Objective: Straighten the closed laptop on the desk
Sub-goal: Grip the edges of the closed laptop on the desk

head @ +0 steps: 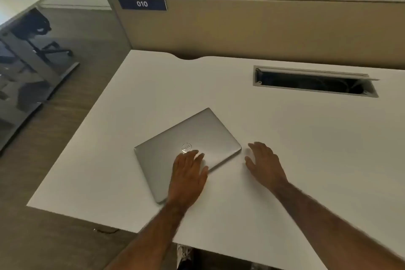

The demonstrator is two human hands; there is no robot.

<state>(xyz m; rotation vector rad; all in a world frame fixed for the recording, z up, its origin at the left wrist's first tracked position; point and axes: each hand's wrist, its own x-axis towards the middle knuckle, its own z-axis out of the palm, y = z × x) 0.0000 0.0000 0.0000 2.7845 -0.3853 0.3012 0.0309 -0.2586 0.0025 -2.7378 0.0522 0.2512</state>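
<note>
Laptop: silver, lid shut, laid flat on the white desk toward the near-left part of it. It's sat crooked, turned at an angle to the desk edges, one corner aimed at the far divider. A round logo is seen mid-lid.

Left hand: placed palm-down on the near-right part of the lid, fingers spread flat and reaching up to the logo. Nothing is gripped, it's just flat on top.

Right hand: held open with fingers loosely splayed, just beside the laptop's right corner. Whether the corner is actually touched can't be made out, it's a bit blurry there. Nothing is held.

Cable slot: a long grey-framed opening set into the desk at the far right, flap tipped up, well apart from the laptop.

Divider panel: tan, stood along the far edge of the desk, with a blue tag marked 010 at its left end.
</note>
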